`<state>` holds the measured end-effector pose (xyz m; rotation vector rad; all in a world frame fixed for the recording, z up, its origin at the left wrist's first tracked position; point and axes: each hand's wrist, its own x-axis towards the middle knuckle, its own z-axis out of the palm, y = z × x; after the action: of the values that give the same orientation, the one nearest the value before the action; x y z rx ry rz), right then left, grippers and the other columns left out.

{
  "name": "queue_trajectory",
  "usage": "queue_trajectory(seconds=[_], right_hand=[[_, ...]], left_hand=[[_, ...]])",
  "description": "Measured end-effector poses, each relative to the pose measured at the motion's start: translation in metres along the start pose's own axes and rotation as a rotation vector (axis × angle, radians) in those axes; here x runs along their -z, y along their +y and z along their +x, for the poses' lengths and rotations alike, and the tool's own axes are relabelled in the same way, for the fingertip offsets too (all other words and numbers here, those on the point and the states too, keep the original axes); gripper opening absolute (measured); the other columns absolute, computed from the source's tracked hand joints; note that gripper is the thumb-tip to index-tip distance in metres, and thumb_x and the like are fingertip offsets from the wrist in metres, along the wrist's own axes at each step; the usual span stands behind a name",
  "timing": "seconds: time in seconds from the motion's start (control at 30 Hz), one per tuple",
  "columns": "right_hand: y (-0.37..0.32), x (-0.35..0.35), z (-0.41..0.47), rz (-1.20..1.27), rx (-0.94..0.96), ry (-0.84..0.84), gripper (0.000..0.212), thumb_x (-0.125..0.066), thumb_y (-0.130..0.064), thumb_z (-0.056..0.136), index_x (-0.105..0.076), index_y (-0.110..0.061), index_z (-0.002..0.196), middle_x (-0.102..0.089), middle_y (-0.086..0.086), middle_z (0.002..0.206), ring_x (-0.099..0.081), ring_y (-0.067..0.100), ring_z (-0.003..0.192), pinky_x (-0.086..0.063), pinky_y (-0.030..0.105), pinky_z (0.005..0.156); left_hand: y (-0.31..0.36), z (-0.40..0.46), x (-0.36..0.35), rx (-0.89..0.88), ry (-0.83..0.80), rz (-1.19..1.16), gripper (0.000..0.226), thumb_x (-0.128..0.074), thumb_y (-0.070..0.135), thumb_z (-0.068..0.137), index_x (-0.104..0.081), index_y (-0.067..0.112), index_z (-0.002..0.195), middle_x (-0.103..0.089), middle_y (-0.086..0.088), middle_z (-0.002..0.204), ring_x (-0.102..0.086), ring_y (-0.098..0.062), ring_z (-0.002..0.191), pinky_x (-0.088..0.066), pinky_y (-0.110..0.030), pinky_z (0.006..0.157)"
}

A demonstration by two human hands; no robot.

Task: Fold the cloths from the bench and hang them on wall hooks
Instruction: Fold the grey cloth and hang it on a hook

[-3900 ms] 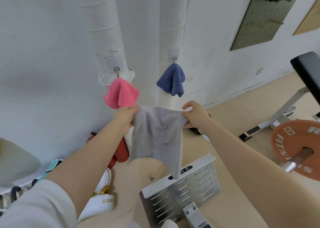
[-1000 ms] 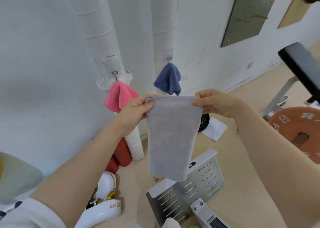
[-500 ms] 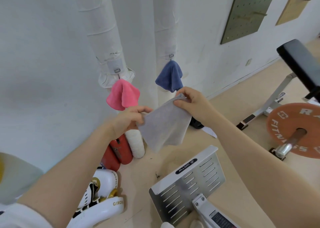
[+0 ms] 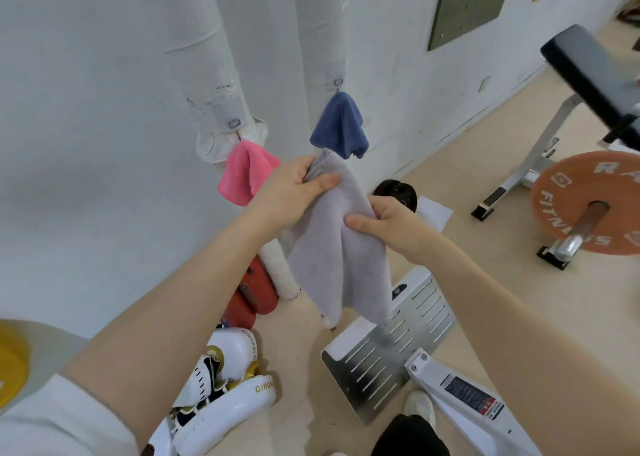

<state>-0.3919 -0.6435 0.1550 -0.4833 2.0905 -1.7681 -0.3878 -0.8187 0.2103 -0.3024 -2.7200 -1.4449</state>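
A folded grey cloth (image 4: 332,258) hangs in front of me between both hands. My left hand (image 4: 291,192) grips its top corner, thumb laid across the fabric. My right hand (image 4: 388,225) pinches its right edge lower down. Behind them a pink cloth (image 4: 244,173) hangs from a hook (image 4: 234,123) on the left white pipe. A blue cloth (image 4: 341,126) hangs from a hook (image 4: 338,82) on the right white pipe.
White boxing pads (image 4: 225,396) and red pads (image 4: 254,289) lie on the floor by the wall. A slotted metal footplate (image 4: 391,348) sits below the cloth. An orange weight plate (image 4: 588,203) on a bar and a black bench pad (image 4: 588,71) stand to the right.
The cloth went from spread wide between both hands to a narrower fold. My left hand has risen to the top corner, and my right hand has dropped to the cloth's side.
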Motion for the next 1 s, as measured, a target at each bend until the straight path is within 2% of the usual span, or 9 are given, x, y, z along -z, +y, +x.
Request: queue_trajectory(seconds=[0.17,0.3,0.5,0.57,0.63,0.73,0.83,0.9,1.0], right_hand=[[0.023,0.023,0.004,0.053,-0.076,-0.1,0.009,-0.061,-0.013,0.087,-0.068,-0.019,0.089,-0.071,-0.01,0.082,-0.066,0.008,0.079,-0.052,0.02,0.072],[0.035,0.049,0.013,-0.159,-0.153,-0.071,0.012,-0.058,-0.005,0.087,-0.063,-0.015,0.09,-0.062,-0.001,0.085,-0.058,0.011,0.078,-0.047,0.026,0.075],[0.041,0.082,0.036,-0.544,-0.369,-0.165,0.026,-0.045,0.002,0.078,-0.063,-0.008,0.094,-0.061,0.003,0.09,-0.053,0.017,0.089,-0.045,0.035,0.091],[0.048,0.096,0.044,-0.69,-0.426,-0.105,0.028,-0.041,0.002,0.078,-0.062,-0.006,0.093,-0.063,0.013,0.099,-0.054,0.024,0.093,-0.045,0.038,0.09],[0.049,0.107,0.05,-0.865,-0.398,0.05,0.02,-0.041,-0.005,0.083,-0.059,-0.012,0.089,-0.058,0.016,0.097,-0.051,0.026,0.088,-0.041,0.032,0.072],[0.031,0.11,0.051,-0.51,-0.28,0.096,0.03,-0.048,-0.015,0.088,-0.054,-0.03,0.112,-0.053,0.003,0.077,-0.051,0.019,0.068,-0.038,0.023,0.058],[0.004,0.103,0.041,-0.026,-0.245,-0.198,0.025,-0.054,-0.005,0.088,-0.06,-0.029,0.088,-0.049,0.002,0.058,-0.044,0.013,0.048,-0.036,0.024,0.05],[0.001,0.097,0.039,-0.109,-0.229,-0.303,0.026,-0.061,-0.011,0.087,-0.059,-0.026,0.065,-0.051,-0.004,0.052,-0.044,0.011,0.046,-0.035,0.023,0.054],[0.009,0.089,0.041,-0.249,-0.217,-0.268,0.002,-0.07,-0.025,0.081,-0.068,-0.025,0.081,-0.067,-0.016,0.082,-0.063,0.002,0.082,-0.046,0.017,0.08]], left_hand=[[-0.002,0.012,0.01,0.056,0.1,-0.109,0.013,-0.053,0.029,0.092,-0.059,0.02,0.086,-0.055,0.011,0.074,-0.05,0.007,0.063,-0.039,-0.003,0.057],[-0.01,0.031,0.026,0.194,0.277,-0.396,0.014,-0.055,0.035,0.09,-0.062,0.028,0.081,-0.063,0.006,0.079,-0.058,-0.015,0.08,-0.044,-0.025,0.06],[0.017,0.052,0.006,0.203,-0.048,-0.302,0.021,-0.049,0.028,0.095,-0.062,0.022,0.079,-0.062,0.014,0.059,-0.057,0.002,0.053,-0.043,-0.01,0.047],[0.025,0.06,-0.004,0.188,-0.092,-0.305,0.02,-0.049,0.028,0.095,-0.065,0.019,0.086,-0.065,0.005,0.074,-0.061,-0.005,0.068,-0.051,-0.018,0.065],[0.03,0.067,-0.011,0.198,-0.079,-0.311,0.02,-0.05,0.031,0.094,-0.067,0.02,0.092,-0.066,0.0,0.088,-0.062,-0.013,0.083,-0.05,-0.032,0.084],[0.029,0.073,-0.022,0.206,-0.103,-0.311,0.019,-0.054,0.034,0.092,-0.07,0.026,0.089,-0.069,-0.001,0.094,-0.063,-0.017,0.092,-0.047,-0.041,0.095],[0.029,0.073,-0.028,0.205,-0.231,-0.235,0.026,-0.06,0.042,0.083,-0.07,0.02,0.093,-0.069,-0.009,0.099,-0.062,-0.017,0.093,-0.046,-0.045,0.096],[0.031,0.072,-0.026,0.204,-0.255,-0.188,0.031,-0.06,0.043,0.082,-0.068,0.017,0.096,-0.068,-0.012,0.1,-0.062,-0.018,0.092,-0.047,-0.046,0.095],[0.022,0.073,-0.017,0.21,-0.178,-0.066,0.03,-0.059,0.037,0.088,-0.067,0.01,0.098,-0.069,-0.015,0.1,-0.064,-0.022,0.09,-0.051,-0.042,0.089]])
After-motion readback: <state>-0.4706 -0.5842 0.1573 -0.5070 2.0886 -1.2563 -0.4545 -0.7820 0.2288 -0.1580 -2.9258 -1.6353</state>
